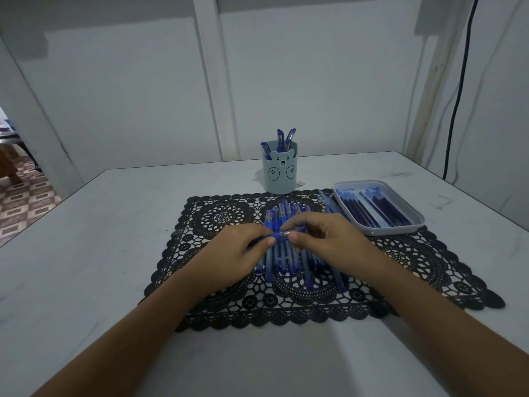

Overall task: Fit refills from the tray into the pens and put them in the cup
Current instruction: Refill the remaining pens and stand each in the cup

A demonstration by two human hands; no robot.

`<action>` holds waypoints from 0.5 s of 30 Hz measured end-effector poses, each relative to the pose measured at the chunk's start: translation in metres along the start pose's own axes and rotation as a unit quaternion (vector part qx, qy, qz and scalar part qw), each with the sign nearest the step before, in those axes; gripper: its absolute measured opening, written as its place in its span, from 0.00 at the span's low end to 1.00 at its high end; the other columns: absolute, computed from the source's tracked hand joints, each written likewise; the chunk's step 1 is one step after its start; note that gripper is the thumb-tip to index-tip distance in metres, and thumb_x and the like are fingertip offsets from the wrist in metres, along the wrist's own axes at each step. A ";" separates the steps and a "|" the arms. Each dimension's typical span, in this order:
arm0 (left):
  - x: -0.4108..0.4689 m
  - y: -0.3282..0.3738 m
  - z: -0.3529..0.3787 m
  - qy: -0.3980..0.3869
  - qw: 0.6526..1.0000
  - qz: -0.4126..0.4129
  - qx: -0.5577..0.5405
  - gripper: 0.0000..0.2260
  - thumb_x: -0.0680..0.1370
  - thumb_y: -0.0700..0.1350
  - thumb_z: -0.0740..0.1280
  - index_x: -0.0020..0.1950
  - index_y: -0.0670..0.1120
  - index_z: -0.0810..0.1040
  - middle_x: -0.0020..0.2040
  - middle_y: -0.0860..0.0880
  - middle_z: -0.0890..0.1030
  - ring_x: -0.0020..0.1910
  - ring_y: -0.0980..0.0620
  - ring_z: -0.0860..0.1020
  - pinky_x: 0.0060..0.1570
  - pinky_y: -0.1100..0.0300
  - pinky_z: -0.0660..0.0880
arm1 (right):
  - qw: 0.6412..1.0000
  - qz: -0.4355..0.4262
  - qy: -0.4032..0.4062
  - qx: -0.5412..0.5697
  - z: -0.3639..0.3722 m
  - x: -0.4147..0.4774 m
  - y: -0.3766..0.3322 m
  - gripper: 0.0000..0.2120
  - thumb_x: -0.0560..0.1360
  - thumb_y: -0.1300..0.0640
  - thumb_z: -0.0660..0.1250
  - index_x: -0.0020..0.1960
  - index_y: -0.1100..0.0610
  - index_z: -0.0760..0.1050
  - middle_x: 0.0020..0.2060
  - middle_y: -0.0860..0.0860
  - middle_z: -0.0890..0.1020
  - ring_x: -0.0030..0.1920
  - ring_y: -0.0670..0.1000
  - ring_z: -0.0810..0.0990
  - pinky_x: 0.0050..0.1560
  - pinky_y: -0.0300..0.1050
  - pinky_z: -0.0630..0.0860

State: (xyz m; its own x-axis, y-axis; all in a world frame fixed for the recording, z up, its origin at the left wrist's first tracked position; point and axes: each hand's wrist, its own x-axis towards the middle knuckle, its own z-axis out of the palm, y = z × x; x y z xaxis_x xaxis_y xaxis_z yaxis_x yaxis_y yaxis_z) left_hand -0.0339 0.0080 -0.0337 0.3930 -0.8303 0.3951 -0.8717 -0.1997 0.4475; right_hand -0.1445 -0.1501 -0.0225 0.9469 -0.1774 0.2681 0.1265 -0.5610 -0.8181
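Head view: a person's two bare hands meet over a black lace mat [406,262] on a pale bench [100,239]. The left hand [234,250] and the right hand [326,239] each pinch one blue pen [282,234] between thumb and curled fingers, holding it crosswise, just above a row of pens [286,259] lying side by side on the middle of the mat. The left hand grips the pen's blue end. The right hand grips the clear end, where a metal part shows. Whether a refill is inside the pen cannot be told.

Behind the row, at the far edge of the mat, a pale blue cup [280,173] with a bear face stands upright. Three capped pens [282,138] lean in it, their tops above the rim.

To the right of the cup, a shallow grey tray [395,229] sits half on the mat, angled, with dark blue refills [372,209] lying lengthwise inside. A few loose refills [329,203] lie on the mat just beside the tray's left wall.

A black cable [458,96] hangs down the white wall at the right.
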 end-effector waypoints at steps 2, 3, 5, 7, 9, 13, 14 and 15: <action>0.001 0.002 -0.001 -0.020 0.999 -0.025 -0.037 0.09 0.79 0.45 0.61 0.44 0.46 0.79 0.31 0.52 0.75 0.31 0.59 0.72 0.31 0.68 0.66 | 1.000 -0.014 -0.001 0.005 0.001 -0.001 0.000 0.07 0.75 0.61 0.65 0.50 0.53 0.79 0.33 0.45 0.79 0.33 0.36 0.77 0.37 0.28 0.72; 0.001 0.003 -0.001 -0.031 0.997 -0.039 -0.053 0.10 0.79 0.44 0.60 0.40 0.47 0.77 0.30 0.53 0.74 0.28 0.60 0.71 0.30 0.70 0.65 | 1.000 -0.020 -0.003 0.006 0.001 -0.001 0.000 0.07 0.75 0.62 0.65 0.50 0.55 0.79 0.33 0.45 0.78 0.32 0.36 0.76 0.36 0.27 0.71; 0.002 0.004 -0.003 -0.057 0.993 -0.062 -0.081 0.13 0.79 0.44 0.59 0.35 0.48 0.73 0.28 0.55 0.72 0.24 0.62 0.69 0.28 0.71 0.63 | 0.999 -0.030 -0.007 0.007 0.002 -0.002 0.001 0.07 0.75 0.62 0.65 0.51 0.57 0.79 0.33 0.44 0.78 0.32 0.35 0.76 0.35 0.26 0.70; 0.003 0.004 -0.005 -0.079 0.988 -0.075 -0.107 0.14 0.79 0.45 0.59 0.33 0.49 0.73 0.27 0.55 0.73 0.24 0.62 0.68 0.28 0.71 0.62 | 0.999 -0.036 -0.012 0.008 0.003 -0.002 0.003 0.07 0.75 0.62 0.65 0.51 0.55 0.78 0.34 0.45 0.79 0.33 0.35 0.76 0.36 0.27 0.70; 0.004 0.002 -0.006 -0.091 0.985 -0.085 -0.121 0.13 0.79 0.47 0.59 0.35 0.52 0.75 0.27 0.56 0.75 0.25 0.62 0.68 0.29 0.69 0.64 | 0.999 -0.037 -0.010 0.010 0.006 0.000 0.006 0.07 0.76 0.61 0.65 0.50 0.52 0.78 0.36 0.47 0.80 0.34 0.37 0.77 0.39 0.29 0.73; 0.008 0.000 -0.006 -0.061 0.989 -0.092 -0.102 0.09 0.79 0.48 0.59 0.44 0.53 0.77 0.30 0.55 0.76 0.28 0.58 0.71 0.32 0.64 0.68 | 0.999 -0.038 0.022 0.005 0.006 0.006 0.009 0.07 0.76 0.54 0.63 0.52 0.45 0.75 0.40 0.51 0.79 0.41 0.51 0.78 0.45 0.44 0.76; 0.010 0.001 -0.007 -0.050 0.991 -0.093 -0.085 0.08 0.79 0.48 0.59 0.48 0.54 0.77 0.33 0.54 0.77 0.30 0.55 0.73 0.34 0.61 0.70 | 0.999 -0.031 0.043 0.004 0.004 0.008 0.012 0.08 0.77 0.52 0.62 0.54 0.44 0.73 0.41 0.53 0.79 0.43 0.52 0.78 0.47 0.46 0.76; 0.013 0.002 -0.009 -0.035 0.993 -0.093 -0.065 0.08 0.79 0.49 0.58 0.53 0.55 0.76 0.36 0.54 0.78 0.33 0.53 0.74 0.36 0.60 0.72 | 0.997 -0.020 0.070 -0.010 0.001 0.010 0.016 0.10 0.77 0.50 0.60 0.57 0.44 0.72 0.43 0.53 0.79 0.45 0.52 0.78 0.50 0.48 0.76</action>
State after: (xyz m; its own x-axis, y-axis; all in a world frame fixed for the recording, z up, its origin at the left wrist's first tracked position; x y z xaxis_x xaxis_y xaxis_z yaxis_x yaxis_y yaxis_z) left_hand -0.0282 0.0018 -0.0208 0.5185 -0.8202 0.2415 -0.7393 -0.2882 0.6085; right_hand -0.1326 -0.1600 -0.0330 0.8906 -0.2644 0.3700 0.1561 -0.5864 -0.7949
